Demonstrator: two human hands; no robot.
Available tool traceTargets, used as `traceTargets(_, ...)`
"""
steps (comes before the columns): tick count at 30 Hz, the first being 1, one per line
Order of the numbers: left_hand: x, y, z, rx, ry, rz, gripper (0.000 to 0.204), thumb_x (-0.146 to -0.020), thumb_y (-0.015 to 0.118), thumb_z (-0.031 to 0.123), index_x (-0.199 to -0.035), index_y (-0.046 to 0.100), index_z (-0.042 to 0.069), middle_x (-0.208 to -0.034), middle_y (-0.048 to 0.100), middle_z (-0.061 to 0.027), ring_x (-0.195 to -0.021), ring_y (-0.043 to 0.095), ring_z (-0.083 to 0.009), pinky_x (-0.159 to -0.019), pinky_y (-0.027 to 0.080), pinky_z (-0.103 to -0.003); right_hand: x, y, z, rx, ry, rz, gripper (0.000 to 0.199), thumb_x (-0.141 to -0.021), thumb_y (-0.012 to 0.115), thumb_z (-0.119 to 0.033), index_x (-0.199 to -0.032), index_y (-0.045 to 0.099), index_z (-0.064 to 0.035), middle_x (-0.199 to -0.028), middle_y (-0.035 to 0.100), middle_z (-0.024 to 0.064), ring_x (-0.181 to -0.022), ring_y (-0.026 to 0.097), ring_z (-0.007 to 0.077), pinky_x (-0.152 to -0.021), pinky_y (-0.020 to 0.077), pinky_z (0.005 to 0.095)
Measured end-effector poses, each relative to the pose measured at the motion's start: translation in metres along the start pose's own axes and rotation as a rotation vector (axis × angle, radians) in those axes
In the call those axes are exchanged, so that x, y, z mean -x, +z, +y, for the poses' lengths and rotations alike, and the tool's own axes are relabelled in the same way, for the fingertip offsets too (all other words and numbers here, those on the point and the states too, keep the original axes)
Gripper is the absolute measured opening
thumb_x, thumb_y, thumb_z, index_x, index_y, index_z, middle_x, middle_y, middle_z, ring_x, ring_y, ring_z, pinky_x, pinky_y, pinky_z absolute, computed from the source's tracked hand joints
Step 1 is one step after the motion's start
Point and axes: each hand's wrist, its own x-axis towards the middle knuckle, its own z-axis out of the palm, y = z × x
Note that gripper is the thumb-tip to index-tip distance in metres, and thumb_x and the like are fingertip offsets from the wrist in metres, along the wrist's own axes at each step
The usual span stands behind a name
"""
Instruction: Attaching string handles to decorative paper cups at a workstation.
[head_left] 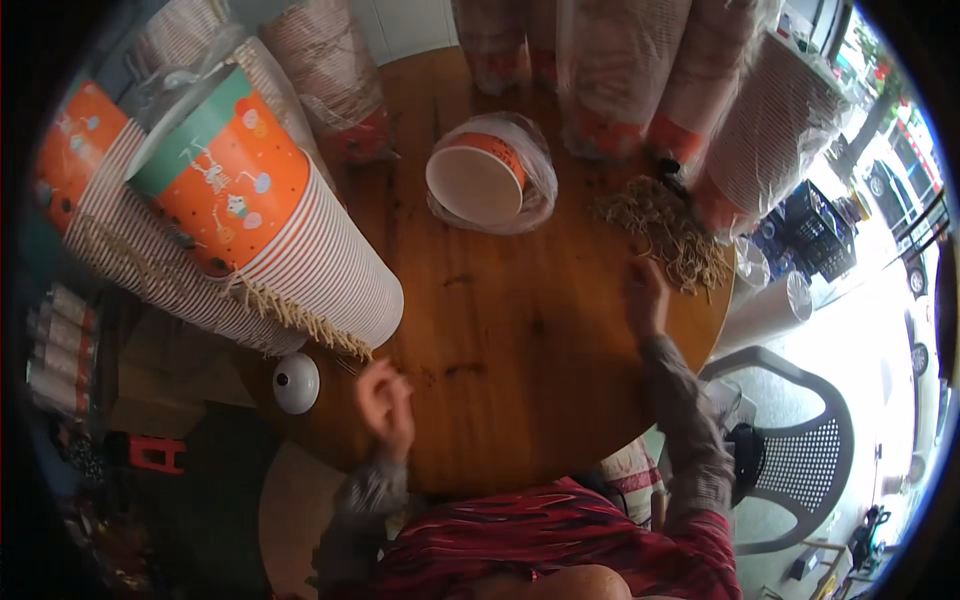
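Beside the stack (330, 245), the left hand (386, 405), loosely open, could bump it over; well right, tangled bands (685, 245) could snag the right hand (646, 297), grip unclear.

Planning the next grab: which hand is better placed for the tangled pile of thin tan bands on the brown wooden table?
Likely the right hand: it is beside the tan bands, while the left hand is across the table, near the tall stack of orange, green and white cups.

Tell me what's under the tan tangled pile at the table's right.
The wooden table shows around the edges of the tan pile. The tangled strands cover most of the rest, so anything else beneath cannot be seen.
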Motion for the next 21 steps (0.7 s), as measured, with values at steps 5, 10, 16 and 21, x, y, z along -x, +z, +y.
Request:
traceTargets(5,-0.058,0.112,-0.046,0.205,-0.240,-0.185,0.037,-0.091,0.052,0.006,-0.126,0.044,0.005,-0.093,0.049,-0.0029,-0.076,0.051,-0.0103,-0.070,0.047,-0.024,-0.025,0.123,-0.037,-0.258,-0.034,-0.003,0.017,-0.086,0.064,-0.011,-0.099,0.057,-0.0023,-0.083,0.058,0.0055,-0.073,0.055,0.0124,-0.065,0.0482,0.0281)
traceTargets(10,-0.087,0.148,-0.092,0.000,-0.164,-0.256,0.031,-0.089,0.055,0.007,-0.120,0.051,0.004,-0.085,0.054,-0.0014,-0.071,0.051,-0.0087,-0.064,0.045,-0.023,-0.039,0.169,-0.024,-0.231,-0.019,0.032,0.040,-0.079,0.071,-0.016,-0.112,0.051,-0.0023,-0.089,0.060,0.0083,-0.075,0.059,0.0169,-0.067,0.0500,0.0296)
traceTargets(16,-0.087,0.144,-0.091,-0.245,-0.047,-0.467,0.027,-0.088,0.058,0.014,-0.111,0.058,0.001,-0.101,0.065,-0.0146,-0.093,0.063,-0.0231,-0.077,0.050,-0.032,-0.056,0.199,-0.047,-0.235,0.059,-0.003,0.034,-0.081,0.068,-0.016,-0.109,0.054,-0.0003,-0.093,0.063,0.0120,-0.082,0.061,0.0234,-0.073,0.0489,0.0327)
traceTargets(21,-0.095,0.142,-0.083,-0.240,0.003,-0.575,0.027,-0.088,0.060,0.015,-0.111,0.058,0.000,-0.104,0.064,-0.0197,-0.095,0.064,-0.0320,-0.079,0.052,-0.038,-0.079,0.199,0.002,-0.410,0.115,0.063,0.016,-0.089,0.059,-0.012,-0.093,0.059,0.0040,-0.080,0.060,0.0021,-0.072,0.054,0.0091,-0.064,0.0453,0.0256)
